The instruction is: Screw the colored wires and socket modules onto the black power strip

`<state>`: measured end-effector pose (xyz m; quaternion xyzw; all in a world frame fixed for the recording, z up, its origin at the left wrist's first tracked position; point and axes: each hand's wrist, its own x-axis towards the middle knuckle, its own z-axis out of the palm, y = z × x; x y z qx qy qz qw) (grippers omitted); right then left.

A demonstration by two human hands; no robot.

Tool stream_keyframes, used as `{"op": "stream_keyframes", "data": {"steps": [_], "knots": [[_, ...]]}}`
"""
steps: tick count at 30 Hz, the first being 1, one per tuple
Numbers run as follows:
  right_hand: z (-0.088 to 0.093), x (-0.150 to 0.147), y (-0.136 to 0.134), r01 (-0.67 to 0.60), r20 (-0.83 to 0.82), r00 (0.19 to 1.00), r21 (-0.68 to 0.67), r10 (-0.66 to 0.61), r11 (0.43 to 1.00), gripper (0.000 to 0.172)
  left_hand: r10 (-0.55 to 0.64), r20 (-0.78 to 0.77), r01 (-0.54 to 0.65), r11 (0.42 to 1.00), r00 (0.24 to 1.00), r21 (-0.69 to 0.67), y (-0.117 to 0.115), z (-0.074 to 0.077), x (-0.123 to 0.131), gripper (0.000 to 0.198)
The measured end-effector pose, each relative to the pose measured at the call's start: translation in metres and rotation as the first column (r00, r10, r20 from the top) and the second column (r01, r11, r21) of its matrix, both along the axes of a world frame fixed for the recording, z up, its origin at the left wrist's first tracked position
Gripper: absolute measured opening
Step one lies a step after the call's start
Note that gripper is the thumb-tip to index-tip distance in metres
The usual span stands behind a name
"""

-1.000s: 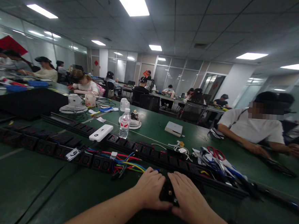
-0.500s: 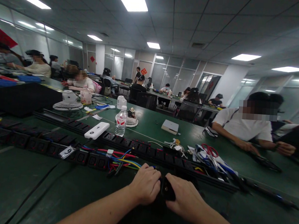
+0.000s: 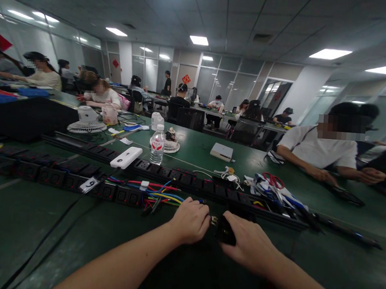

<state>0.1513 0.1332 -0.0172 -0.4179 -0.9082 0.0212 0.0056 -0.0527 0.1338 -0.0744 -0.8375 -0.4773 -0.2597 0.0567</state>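
Observation:
My left hand (image 3: 190, 221) is closed, its fingers curled in, and what it grips is mostly hidden. Small shiny metal pieces (image 3: 214, 221) show between its fingertips and my right hand; I cannot tell which part they belong to. My right hand (image 3: 250, 243) is closed around a dark, block-shaped black part (image 3: 227, 232). Coloured wires (image 3: 166, 197), yellow, blue, red and green, run from a row of black sockets (image 3: 128, 196) toward my left hand. Behind both hands lies a long black power strip (image 3: 190, 179).
A white power bank (image 3: 126, 157) lies across the strips, beside a water bottle (image 3: 157, 146). Red-handled scissors (image 3: 273, 181) rest on a pile at the right. A label marked 9 (image 3: 89, 185) sits on the sockets. A person (image 3: 325, 149) works across the green table (image 3: 193, 135).
My hands have moved slightly apart, the right one shifting right with the black part. Metal pieces now show in the gap. The camera view has tilted down a little.

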Motion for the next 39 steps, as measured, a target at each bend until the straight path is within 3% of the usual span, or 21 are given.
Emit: {"op": "stream_keyframes", "data": {"steps": [12, 24, 30, 39], "knots": [[-0.001, -0.006, -0.006, 0.074, -0.010, 0.997, 0.051, -0.074, 0.996, 0.037, -0.011, 0.010, 0.011, 1.000, 1.000, -0.010, 0.003, -0.001, -0.001, 0.024], [-0.004, -0.005, -0.011, 0.089, -0.103, 0.991, -0.009, -0.089, 0.996, 0.038, -0.013, -0.026, 0.012, 0.999, 1.000, -0.053, 0.001, 0.001, -0.001, 0.024], [0.002, -0.011, -0.011, 0.116, -0.037, 0.993, -0.006, -0.116, 0.993, 0.031, -0.043, -0.040, 0.039, 0.996, 0.998, -0.083, 0.001, 0.003, -0.002, 0.022], [0.007, -0.018, -0.015, 0.190, 0.059, 0.980, 0.018, -0.190, 0.982, 0.034, -0.043, -0.037, 0.039, 0.994, 0.998, -0.100, 0.001, 0.003, -0.001, 0.022]]}}
